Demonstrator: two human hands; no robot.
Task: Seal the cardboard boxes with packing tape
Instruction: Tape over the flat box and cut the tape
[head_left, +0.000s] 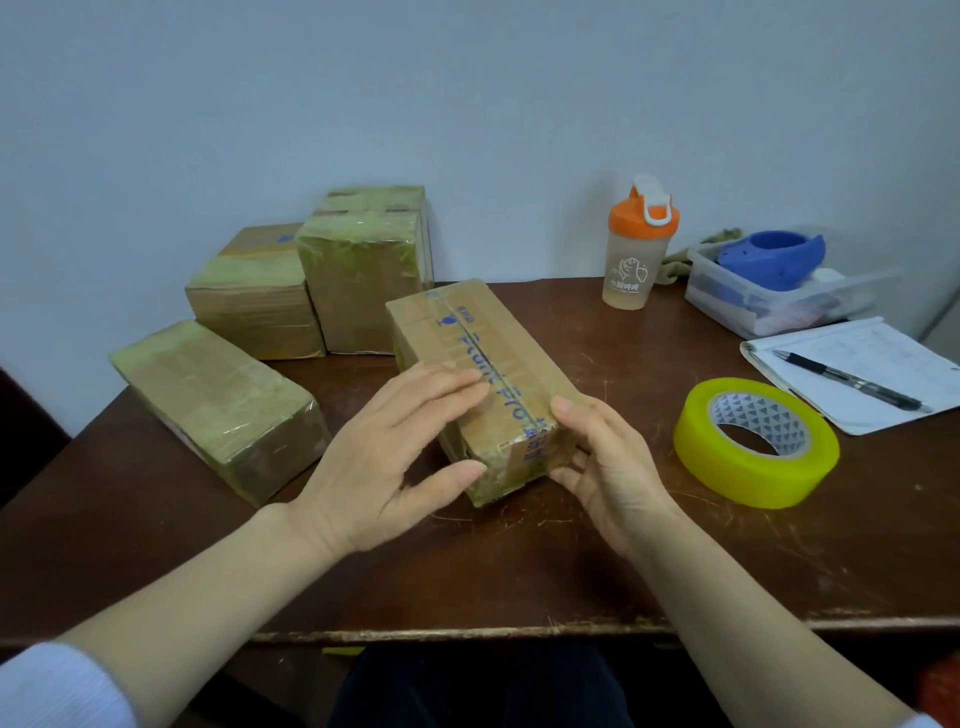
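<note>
Brown oblong cardboard box (467, 332) with blue print and clear tape along its top seam lay on the dark brown wooden counter (519, 561) straight in front of me, between my two hands. My left hand (395, 447) was spread, straight fingers flat on the box's top and thumb against its near end, while my right hand (608, 467) gripped the near right corner with curled fingers. The yellow roll of packing tape (748, 478) lay flat to my right, apart from the box, and other tape-wrapped cardboard boxes (218, 405) stood at my left.
</note>
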